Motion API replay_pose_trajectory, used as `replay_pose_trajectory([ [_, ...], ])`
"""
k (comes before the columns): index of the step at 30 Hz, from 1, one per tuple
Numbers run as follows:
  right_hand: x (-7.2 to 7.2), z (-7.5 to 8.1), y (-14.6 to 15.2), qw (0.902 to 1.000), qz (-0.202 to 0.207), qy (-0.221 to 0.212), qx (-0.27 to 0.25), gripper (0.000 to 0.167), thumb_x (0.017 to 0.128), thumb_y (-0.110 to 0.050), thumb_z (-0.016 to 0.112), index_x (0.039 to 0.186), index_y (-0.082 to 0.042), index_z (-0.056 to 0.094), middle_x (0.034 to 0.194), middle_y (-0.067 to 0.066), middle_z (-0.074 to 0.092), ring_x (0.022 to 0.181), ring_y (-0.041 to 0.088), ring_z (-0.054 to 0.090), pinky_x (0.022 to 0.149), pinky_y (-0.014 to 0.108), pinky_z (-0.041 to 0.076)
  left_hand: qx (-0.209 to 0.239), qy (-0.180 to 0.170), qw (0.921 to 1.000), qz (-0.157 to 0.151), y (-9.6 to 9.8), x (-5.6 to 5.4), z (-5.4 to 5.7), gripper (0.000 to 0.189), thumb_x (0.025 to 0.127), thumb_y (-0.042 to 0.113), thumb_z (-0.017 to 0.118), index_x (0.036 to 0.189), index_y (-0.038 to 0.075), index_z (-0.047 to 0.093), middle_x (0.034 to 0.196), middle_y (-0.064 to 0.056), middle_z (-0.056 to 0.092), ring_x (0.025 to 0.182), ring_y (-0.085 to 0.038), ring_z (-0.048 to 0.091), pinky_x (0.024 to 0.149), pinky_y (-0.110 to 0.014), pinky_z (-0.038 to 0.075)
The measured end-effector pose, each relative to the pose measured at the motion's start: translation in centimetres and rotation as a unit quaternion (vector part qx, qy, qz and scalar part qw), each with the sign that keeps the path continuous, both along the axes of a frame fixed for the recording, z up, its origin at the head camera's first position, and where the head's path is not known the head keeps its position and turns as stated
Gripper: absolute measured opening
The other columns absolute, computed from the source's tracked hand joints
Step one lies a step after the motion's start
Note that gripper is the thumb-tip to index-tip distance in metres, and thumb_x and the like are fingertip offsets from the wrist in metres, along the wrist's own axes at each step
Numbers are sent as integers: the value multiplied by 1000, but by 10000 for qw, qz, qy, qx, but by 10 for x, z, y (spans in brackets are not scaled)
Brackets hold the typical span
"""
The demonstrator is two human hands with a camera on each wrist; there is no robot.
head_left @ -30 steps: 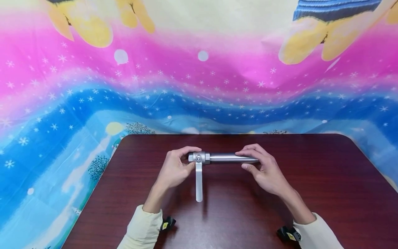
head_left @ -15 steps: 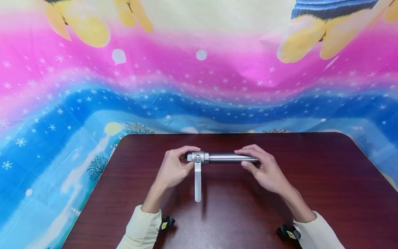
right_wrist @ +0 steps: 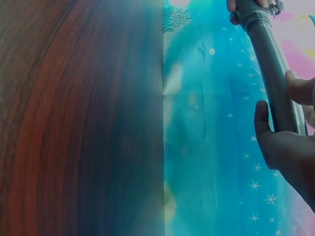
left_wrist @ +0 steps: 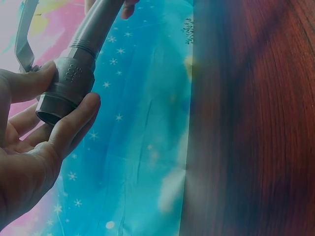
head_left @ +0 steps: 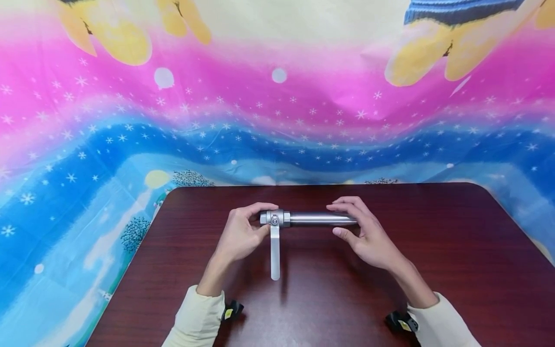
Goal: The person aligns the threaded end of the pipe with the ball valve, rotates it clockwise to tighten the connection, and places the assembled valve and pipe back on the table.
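My left hand (head_left: 242, 235) grips a steel ball valve (head_left: 283, 219) at its left end, thumb below and fingers above. The valve's flat lever handle (head_left: 275, 255) points down toward me. From the valve's right side runs a smooth metal pipe (head_left: 318, 219), level in the head view and raised over the table. Around the pipe's far end is my right hand (head_left: 369, 236), its thumb and fingers spread. In the right wrist view the thumb (right_wrist: 262, 118) stands apart from the pipe, while a fingertip lies at its other side. In the left wrist view the valve's open bore (left_wrist: 49, 117) shows.
The dark red wooden table (head_left: 347, 303) lies beneath both hands. Behind it and at its sides hangs a printed pink and blue cloth (head_left: 277, 135). Black wrist devices (head_left: 232, 311) sit at both pale sleeves (head_left: 197, 313).
The fingers and thumb of my right hand have spread away from the pipe. My left hand still grips the valve, in nearly the same place.
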State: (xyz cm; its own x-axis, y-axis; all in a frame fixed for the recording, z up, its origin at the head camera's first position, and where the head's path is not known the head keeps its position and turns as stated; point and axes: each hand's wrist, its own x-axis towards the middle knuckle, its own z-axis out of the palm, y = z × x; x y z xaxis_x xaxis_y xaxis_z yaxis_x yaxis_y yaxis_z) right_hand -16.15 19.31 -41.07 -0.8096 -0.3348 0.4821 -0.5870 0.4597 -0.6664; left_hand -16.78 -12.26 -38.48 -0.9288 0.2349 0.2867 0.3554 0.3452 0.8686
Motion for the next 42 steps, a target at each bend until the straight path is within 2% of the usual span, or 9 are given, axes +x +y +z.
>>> replay_pose_trajectory([
  [3,-1,-1,-1,9998,84,145,-88,55,90,8,78,137,-18,70,145,4,56,135,12,49,106,12,36,-35,9,10000,41,0,-1,-1,44,85,-12,73,125,6,78,108,-18,77,83,-21,73,76,-36,64],
  [7,-2,-1,-2,9993,145,303,-164,52,90,11,77,134,-16,73,143,4,57,135,11,49,109,11,36,-73,31,9999,87,-1,-2,-2,43,85,-11,72,124,8,78,108,-17,78,82,-21,73,74,-31,63],
  [13,-1,-1,-4,9990,-33,411,-145,50,88,12,77,129,-16,75,128,3,60,116,7,53,95,12,42,-106,65,9999,65,0,-1,-1,42,86,-11,72,124,5,78,108,-17,78,83,-20,73,76,-36,64],
  [18,1,-1,-3,9991,-188,369,-17,50,87,11,78,128,-19,75,124,0,62,112,6,54,91,12,43,-121,24,9999,99,1,0,-1,43,86,-11,73,123,9,78,107,-16,78,82,-20,72,73,-28,62],
  [23,1,-1,-3,9994,-206,268,-7,48,91,9,76,130,-19,75,126,0,63,110,7,56,87,13,46,-127,23,9999,98,1,0,0,42,86,-11,73,124,7,78,107,-17,78,82,-20,73,72,-22,60],
  [30,0,0,-3,9995,-206,242,-9,44,94,8,74,132,-15,75,126,0,65,111,8,57,90,15,43,-148,66,9998,110,1,0,1,42,85,-11,74,123,7,78,106,-17,78,80,-16,72,71,-22,59],
  [37,0,0,-3,9995,-190,231,48,46,96,5,73,134,-19,74,126,1,66,108,9,58,86,18,43,-117,153,9998,70,0,1,1,42,85,-11,73,123,3,78,105,-17,78,80,-17,72,72,-24,61],
  [42,1,-1,-3,9994,-179,215,196,49,96,4,73,138,-21,71,129,1,64,110,9,56,88,17,43,-84,187,9998,77,0,1,1,43,84,-12,73,122,6,79,105,-16,79,82,-18,73,75,-30,63],
])
